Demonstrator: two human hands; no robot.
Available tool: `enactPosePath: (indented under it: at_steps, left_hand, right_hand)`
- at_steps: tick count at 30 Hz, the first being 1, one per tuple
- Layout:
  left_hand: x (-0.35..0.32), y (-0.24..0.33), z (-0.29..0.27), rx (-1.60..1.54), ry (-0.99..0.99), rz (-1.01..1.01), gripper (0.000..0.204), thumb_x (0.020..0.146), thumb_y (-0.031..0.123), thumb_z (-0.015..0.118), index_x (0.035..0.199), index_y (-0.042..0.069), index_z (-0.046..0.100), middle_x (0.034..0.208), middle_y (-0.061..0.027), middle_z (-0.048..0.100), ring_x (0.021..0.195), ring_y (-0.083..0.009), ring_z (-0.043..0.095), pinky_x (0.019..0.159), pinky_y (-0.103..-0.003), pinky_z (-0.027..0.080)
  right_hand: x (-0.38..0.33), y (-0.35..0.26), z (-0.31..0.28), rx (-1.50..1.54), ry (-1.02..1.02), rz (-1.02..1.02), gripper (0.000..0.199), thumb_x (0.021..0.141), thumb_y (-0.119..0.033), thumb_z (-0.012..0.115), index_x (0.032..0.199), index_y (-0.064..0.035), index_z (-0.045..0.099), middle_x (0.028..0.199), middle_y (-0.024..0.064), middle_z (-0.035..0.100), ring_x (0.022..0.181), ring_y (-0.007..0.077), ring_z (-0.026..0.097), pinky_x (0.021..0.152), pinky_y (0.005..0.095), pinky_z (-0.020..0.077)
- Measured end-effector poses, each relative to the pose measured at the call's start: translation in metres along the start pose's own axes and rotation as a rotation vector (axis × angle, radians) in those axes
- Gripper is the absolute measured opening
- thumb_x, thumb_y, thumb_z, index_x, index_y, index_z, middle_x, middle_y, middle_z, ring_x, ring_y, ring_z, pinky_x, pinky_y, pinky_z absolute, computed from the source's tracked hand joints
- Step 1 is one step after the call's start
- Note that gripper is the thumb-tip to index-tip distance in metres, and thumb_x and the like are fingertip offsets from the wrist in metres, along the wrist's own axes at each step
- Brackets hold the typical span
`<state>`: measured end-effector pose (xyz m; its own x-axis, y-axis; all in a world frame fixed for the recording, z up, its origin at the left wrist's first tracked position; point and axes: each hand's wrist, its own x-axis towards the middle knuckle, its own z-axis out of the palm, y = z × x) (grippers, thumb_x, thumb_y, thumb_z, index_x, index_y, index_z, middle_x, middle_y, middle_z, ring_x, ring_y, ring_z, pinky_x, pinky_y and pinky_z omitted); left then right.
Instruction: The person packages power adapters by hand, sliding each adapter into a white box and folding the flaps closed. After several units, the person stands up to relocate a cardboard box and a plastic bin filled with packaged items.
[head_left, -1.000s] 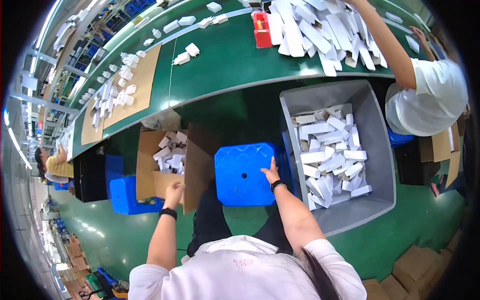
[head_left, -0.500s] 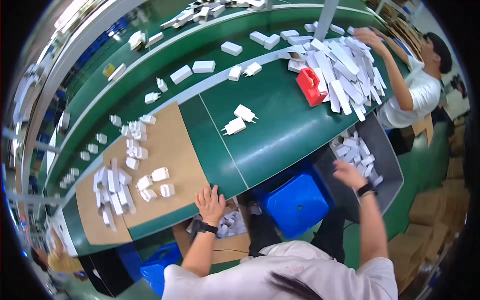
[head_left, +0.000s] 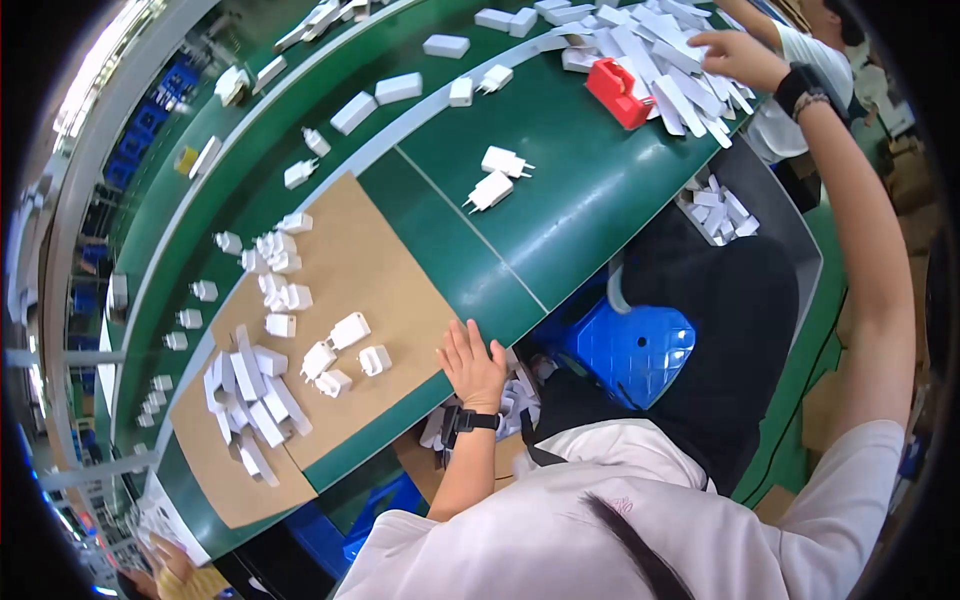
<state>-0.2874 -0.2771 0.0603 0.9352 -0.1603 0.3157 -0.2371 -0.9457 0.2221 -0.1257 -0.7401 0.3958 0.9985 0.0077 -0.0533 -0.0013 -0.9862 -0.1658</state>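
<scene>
My left hand rests flat with spread fingers at the table's near edge, beside the brown cardboard sheet. On that sheet stand several white plug chargers and a heap of white folded card pieces. My right hand is stretched out over the right end of a big pile of white card pieces. Its fingers are partly extended, with nothing visible in them; whether they touch the pile I cannot tell. A red tape dispenser stands against the pile. Two white plug chargers lie mid-table.
Along the far side curves a green conveyor carrying white boxes and chargers. A blue stool is under the near edge. A grey bin with small white boxes stands right. Another person works beyond the pile.
My right hand has swung up from above the grey bin to the pile's right end. My left hand stays on the table edge. The view has turned and shifted.
</scene>
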Motion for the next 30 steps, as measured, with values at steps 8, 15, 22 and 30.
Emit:
enactPosePath:
  at_steps: [8, 15, 22, 30]
  left_hand:
    - [-0.009, -0.01, 0.005, -0.029, 0.104, -0.034, 0.045, 0.076, 0.031, 0.056, 0.116, 0.012, 0.054, 0.13, -0.0109, 0.045, 0.117, -0.0284, 0.044, 0.099, -0.046, 0.03]
    - [-0.027, 0.015, -0.008, -0.534, 0.403, -0.075, 0.021, 0.069, 0.015, 0.062, 0.09, 0.01, 0.061, 0.087, -0.0104, 0.059, 0.087, -0.0286, 0.055, 0.08, -0.045, 0.04]
    - [-0.005, 0.133, 0.202, -0.847, -0.65, 0.016, 0.027, 0.072, 0.017, 0.059, 0.095, 0.003, 0.061, 0.093, -0.0147, 0.062, 0.09, -0.0333, 0.056, 0.075, -0.045, 0.045]
    - [0.027, 0.275, 0.324, -1.16, -0.464, -0.043, 0.02, 0.073, 0.015, 0.057, 0.089, 0.004, 0.064, 0.089, -0.0161, 0.063, 0.084, -0.0319, 0.059, 0.072, -0.044, 0.046]
  right_hand:
    - [-0.023, -0.089, 0.05, -0.028, -0.24, -0.078, 0.041, 0.074, -0.017, 0.06, 0.114, -0.0071, 0.058, 0.096, 0.0168, 0.063, 0.079, 0.0263, 0.061, 0.073, 0.0336, 0.0484]
    - [-0.039, -0.066, 0.142, 0.055, -0.291, -0.136, 0.062, 0.078, -0.019, 0.061, 0.134, -0.0113, 0.035, 0.134, 0.0235, 0.035, 0.123, 0.0352, 0.038, 0.102, 0.0395, 0.03]
    - [-0.008, 0.025, 0.278, -0.226, -0.293, -0.439, 0.071, 0.076, -0.051, 0.054, 0.131, -0.01, 0.036, 0.143, 0.0258, 0.014, 0.131, 0.0456, 0.012, 0.099, 0.0639, 0.0131]
    - [0.009, 0.01, 0.28, -0.095, -0.397, -0.537, 0.06, 0.077, -0.054, 0.053, 0.125, -0.0188, 0.048, 0.141, 0.0256, 0.019, 0.131, 0.0455, 0.014, 0.1, 0.0629, 0.0083]
